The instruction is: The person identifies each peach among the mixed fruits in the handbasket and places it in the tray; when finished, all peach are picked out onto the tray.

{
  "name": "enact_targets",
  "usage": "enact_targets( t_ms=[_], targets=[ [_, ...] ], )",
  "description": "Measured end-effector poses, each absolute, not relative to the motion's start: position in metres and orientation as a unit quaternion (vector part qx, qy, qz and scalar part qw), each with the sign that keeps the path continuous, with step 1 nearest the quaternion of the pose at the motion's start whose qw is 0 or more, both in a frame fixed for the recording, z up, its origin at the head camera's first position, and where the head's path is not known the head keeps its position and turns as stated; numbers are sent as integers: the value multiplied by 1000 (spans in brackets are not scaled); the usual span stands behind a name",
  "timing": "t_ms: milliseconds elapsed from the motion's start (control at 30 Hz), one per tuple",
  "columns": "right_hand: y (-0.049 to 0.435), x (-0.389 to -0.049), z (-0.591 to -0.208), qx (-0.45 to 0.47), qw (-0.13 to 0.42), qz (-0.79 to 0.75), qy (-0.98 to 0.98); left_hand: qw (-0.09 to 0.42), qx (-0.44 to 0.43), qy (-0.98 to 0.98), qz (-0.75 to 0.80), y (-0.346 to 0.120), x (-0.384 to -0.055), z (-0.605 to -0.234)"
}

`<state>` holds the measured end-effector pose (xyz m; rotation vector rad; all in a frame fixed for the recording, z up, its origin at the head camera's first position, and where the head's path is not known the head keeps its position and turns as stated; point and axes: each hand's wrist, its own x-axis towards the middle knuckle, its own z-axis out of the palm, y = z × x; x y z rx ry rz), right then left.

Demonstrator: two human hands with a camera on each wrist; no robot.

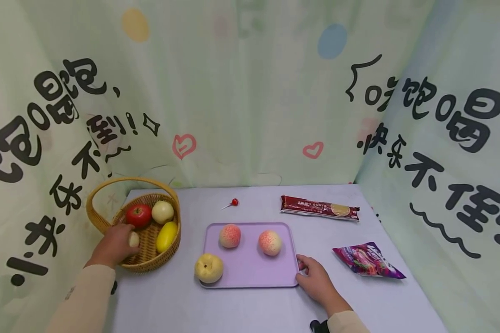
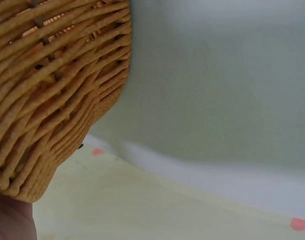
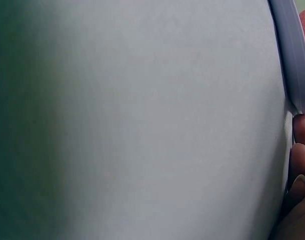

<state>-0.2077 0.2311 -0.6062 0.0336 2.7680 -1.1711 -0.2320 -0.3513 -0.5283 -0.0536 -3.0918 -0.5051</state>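
My left hand (image 1: 115, 243) reaches over the near left side of a wicker basket (image 1: 150, 264). A pale round fruit (image 1: 134, 239) shows between its thumb and fingers, mostly covered by the hand. Beside it in the basket lie a red tomato-like fruit (image 1: 139, 216), a pale green round fruit (image 1: 162, 212) and a yellow oval fruit (image 1: 166, 237). The left wrist view shows mainly the basket's woven side (image 2: 57, 90). My right hand (image 1: 316, 280) grips the right edge of a purple tray (image 1: 250, 273); its fingers (image 3: 300, 160) curl at the rim.
Two pink peaches (image 1: 230, 236) (image 1: 270, 243) sit on the tray, and a yellow round fruit (image 1: 209, 268) covers its near left corner. Beyond lie a red lollipop (image 1: 234, 202) and a spaghetti packet (image 1: 320, 207). A purple snack bag (image 1: 368, 261) lies at right. Curtains enclose the table.
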Motion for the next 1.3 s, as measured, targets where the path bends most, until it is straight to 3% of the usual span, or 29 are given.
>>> enact_targets(
  t_ms=[567,967,1300],
  targets=[
    [231,-208,-606,11,64,-391,918,31,-37,-985,-168,-351,-233,-530],
    [231,-208,-606,13,65,-387,920,17,-14,-979,-202,-351,-232,-528],
    [231,-207,-605,14,67,-388,919,44,-21,-975,-216,-346,-233,-527]
  ],
)
